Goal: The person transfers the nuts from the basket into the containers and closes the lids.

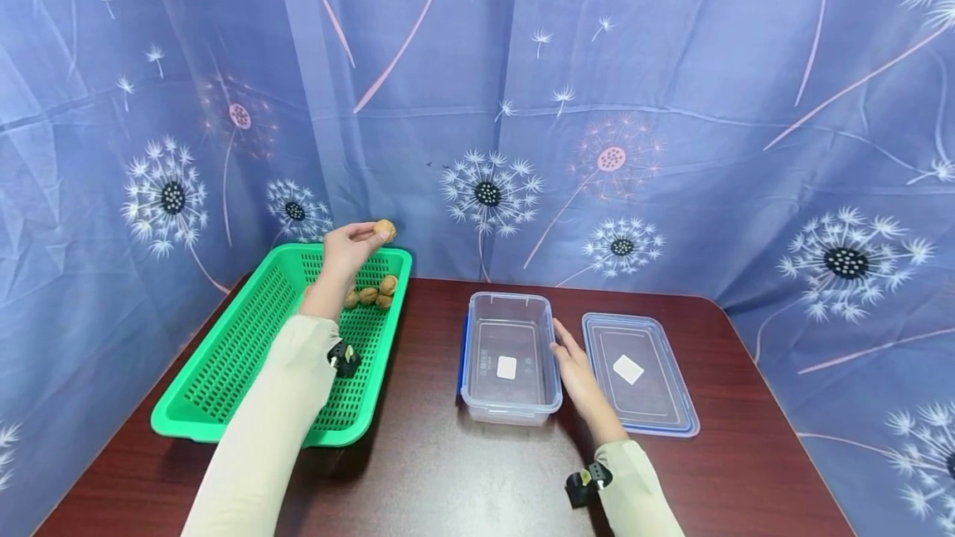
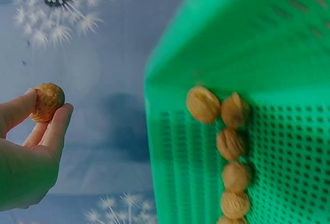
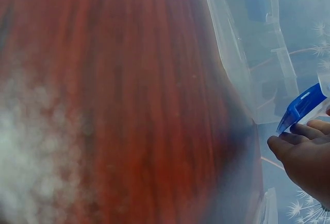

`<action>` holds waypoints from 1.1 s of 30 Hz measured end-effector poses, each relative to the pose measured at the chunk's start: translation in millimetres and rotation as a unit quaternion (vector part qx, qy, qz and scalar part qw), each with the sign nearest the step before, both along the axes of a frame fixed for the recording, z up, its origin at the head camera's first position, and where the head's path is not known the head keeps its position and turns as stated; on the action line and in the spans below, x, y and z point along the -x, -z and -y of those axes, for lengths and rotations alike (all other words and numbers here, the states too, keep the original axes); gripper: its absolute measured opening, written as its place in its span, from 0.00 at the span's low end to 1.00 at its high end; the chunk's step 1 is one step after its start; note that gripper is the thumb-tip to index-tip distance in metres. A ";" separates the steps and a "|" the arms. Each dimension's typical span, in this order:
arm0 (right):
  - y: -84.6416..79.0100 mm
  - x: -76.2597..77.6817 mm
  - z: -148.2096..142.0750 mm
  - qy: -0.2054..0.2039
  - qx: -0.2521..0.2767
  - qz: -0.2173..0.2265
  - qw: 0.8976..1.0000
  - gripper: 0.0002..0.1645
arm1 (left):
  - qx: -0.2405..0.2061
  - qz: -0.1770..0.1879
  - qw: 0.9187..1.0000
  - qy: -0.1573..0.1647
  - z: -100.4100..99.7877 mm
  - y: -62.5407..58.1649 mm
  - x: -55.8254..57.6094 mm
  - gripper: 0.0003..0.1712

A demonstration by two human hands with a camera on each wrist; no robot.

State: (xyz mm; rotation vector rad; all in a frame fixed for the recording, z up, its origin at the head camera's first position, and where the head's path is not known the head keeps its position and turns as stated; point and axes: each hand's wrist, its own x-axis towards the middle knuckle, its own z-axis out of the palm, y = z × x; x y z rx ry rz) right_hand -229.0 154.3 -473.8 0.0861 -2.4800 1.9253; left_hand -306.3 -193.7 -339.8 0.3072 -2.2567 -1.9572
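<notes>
A round, light-brown walnut (image 1: 385,230) is pinched between the thumb and fingertips of the left hand (image 1: 349,250), left of centre in the head view; it is held up above the far edge of a rectangular, perforated green plastic basket (image 1: 339,436). More brown walnuts (image 2: 235,176) are lined up inside the basket along its far end, and in the left wrist view they are seen in a row at the centre right of the frame.

Right of centre in the head view, the right side of a clear rectangular plastic container (image 1: 515,336) is touched by the right hand (image 1: 578,371), its fingers loosely extended along the wall. At the right edge of the right wrist view, a blue plastic latch (image 3: 304,105) is seen at those fingertips; whether it is touched cannot be told.

A flat clear lid with a blue edge (image 1: 649,396) is laid to the right of the container. All are supported by a reddish-brown wooden table (image 1: 448,471), backed by a blue dandelion-printed curtain (image 1: 671,65).
</notes>
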 end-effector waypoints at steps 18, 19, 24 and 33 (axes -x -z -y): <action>18.3 8.0 -4.5 -0.002 -0.010 -0.003 1.000 0.30 | -0.044 -0.037 0.997 0.041 -80.1 -4.2 -3.1 0.21; 18.2 7.9 -4.6 -0.001 -0.011 -0.003 1.000 0.30 | -0.045 -0.039 0.997 0.045 -83.9 -2.3 -3.8 0.21; 18.4 9.1 -3.9 0.005 -0.007 -0.008 1.000 0.30 | -0.055 -0.035 0.996 0.062 -101.3 7.9 -8.3 0.20; 19.8 9.8 -3.3 0.009 -0.007 -0.009 1.000 0.30 | -0.067 -0.016 0.992 0.105 -126.5 28.4 -17.0 0.20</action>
